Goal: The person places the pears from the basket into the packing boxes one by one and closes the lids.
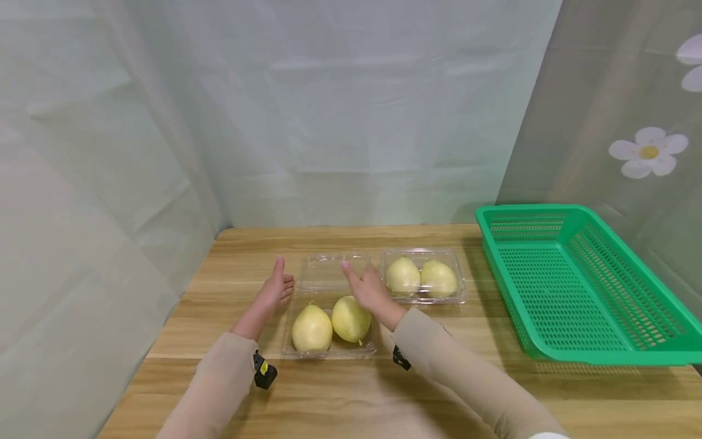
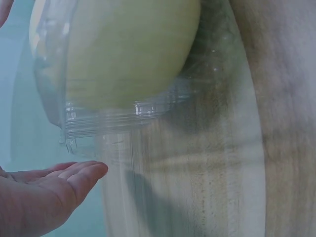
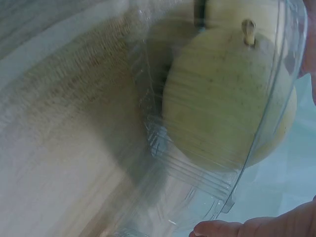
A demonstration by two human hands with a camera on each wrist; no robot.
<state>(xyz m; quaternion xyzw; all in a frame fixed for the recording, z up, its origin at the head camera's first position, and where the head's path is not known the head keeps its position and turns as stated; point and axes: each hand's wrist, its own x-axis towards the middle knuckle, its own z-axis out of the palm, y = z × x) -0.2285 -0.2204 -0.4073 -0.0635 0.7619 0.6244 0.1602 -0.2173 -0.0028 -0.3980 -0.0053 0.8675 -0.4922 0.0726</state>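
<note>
A clear plastic clamshell box (image 1: 290,344) lies on the table with its lid (image 1: 320,277) folded back behind it. Two yellow pears, a left pear (image 1: 311,329) and a right pear (image 1: 351,320), sit side by side in its base. My left hand (image 1: 276,289) is held beside the box's left side, fingers straight and thumb up, holding nothing. Over the box's right rear, my right hand (image 1: 374,291) has its thumb extended; some of its fingers are hidden. A fingertip (image 3: 217,228) shows near the box's corner in the right wrist view; contact is unclear.
To the right, a second clear box (image 1: 462,292), closed, holds two more pears (image 1: 421,278). A large green plastic basket (image 1: 521,317) stands at the table's right side. Pale curtains (image 1: 351,122) hang behind the wooden table (image 1: 307,402).
</note>
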